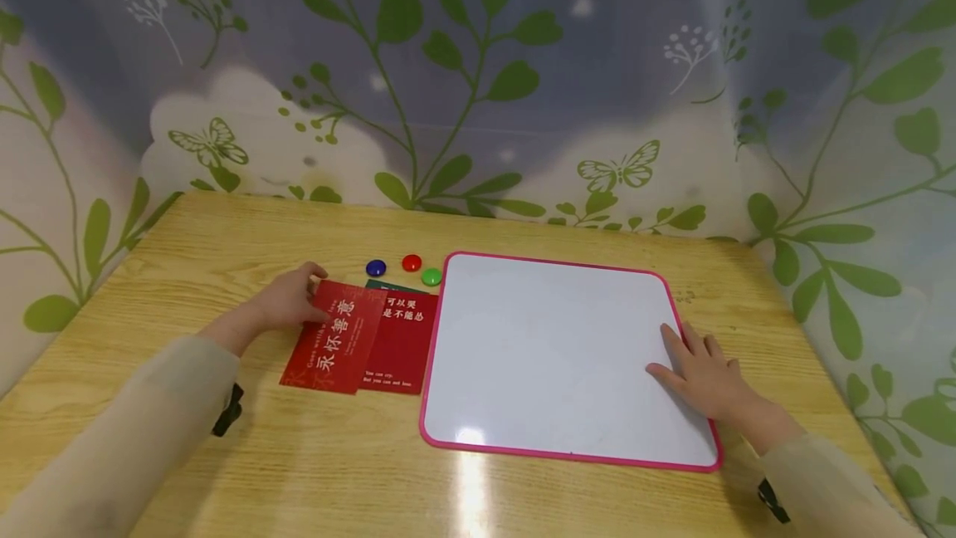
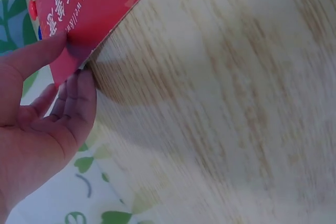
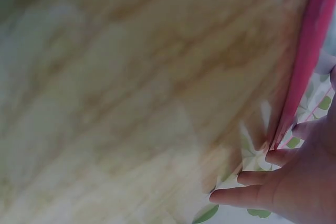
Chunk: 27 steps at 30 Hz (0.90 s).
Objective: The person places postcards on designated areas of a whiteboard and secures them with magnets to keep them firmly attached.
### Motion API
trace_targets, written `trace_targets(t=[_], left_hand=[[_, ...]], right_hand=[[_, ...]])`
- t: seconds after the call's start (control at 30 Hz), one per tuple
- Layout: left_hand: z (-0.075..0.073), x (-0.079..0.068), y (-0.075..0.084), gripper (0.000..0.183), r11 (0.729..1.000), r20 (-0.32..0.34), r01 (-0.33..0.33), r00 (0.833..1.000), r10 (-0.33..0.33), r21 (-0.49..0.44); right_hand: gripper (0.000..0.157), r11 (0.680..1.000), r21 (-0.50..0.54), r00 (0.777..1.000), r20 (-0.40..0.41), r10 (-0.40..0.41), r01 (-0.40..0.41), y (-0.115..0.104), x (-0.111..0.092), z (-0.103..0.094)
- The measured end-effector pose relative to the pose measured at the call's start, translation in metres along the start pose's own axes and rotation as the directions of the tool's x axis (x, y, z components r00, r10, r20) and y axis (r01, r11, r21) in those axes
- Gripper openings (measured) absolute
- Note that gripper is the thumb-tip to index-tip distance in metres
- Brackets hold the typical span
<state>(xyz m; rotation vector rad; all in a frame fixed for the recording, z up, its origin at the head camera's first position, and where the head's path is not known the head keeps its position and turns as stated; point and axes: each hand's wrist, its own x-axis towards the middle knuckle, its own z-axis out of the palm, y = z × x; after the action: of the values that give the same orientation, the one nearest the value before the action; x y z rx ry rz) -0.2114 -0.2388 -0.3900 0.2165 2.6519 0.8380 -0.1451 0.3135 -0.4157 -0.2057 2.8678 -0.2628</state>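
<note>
My left hand [image 1: 290, 299] pinches the left edge of a red card [image 1: 339, 339] printed with white Chinese characters. In the left wrist view the thumb lies on the card's face [image 2: 100, 14] and the other fingers are beneath it. This card overlaps a second red card [image 1: 402, 347], and a strip of a green card [image 1: 396, 286] shows behind them. My right hand [image 1: 705, 376] rests on the right edge of a whiteboard [image 1: 548, 355] with a pink frame, fingers spread. In the right wrist view some fingertips lie past the pink frame [image 3: 302, 61], over the table.
Blue [image 1: 377, 268], red [image 1: 412, 262] and green [image 1: 431, 276] round magnets lie behind the cards, the green one close to the whiteboard's left edge. A wall covering [image 1: 523, 148] with leaves and butterflies borders the wooden table [image 1: 321, 463].
</note>
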Motion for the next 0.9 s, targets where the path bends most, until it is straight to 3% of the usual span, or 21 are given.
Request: trace_targets(t=[0.2,0.43,0.63,0.9], left_hand=[[-0.005,0.001,-0.009,0.051,0.988,-0.025,0.038,0.999,-0.042,-0.150],[-0.013,-0.001,-0.022,0.052,0.947,0.000,0.059,0.998,-0.062,-0.316],[-0.018,-0.001,-0.016,0.055,0.893,0.041,0.087,0.996,-0.076,-0.441],[-0.015,0.001,-0.003,0.053,0.852,0.060,0.080,0.997,-0.057,-0.518]], right_hand=[[0.084,1.000,-0.005,1.000,0.000,-0.002,0.002,-0.001,0.000,0.000],[0.084,1.000,-0.016,1.000,0.002,-0.003,0.003,-0.002,0.002,0.001],[0.084,0.999,-0.031,1.000,-0.004,-0.006,0.006,0.000,0.002,0.000],[0.084,1.000,-0.020,1.000,0.013,-0.001,0.001,-0.001,0.000,-0.001]])
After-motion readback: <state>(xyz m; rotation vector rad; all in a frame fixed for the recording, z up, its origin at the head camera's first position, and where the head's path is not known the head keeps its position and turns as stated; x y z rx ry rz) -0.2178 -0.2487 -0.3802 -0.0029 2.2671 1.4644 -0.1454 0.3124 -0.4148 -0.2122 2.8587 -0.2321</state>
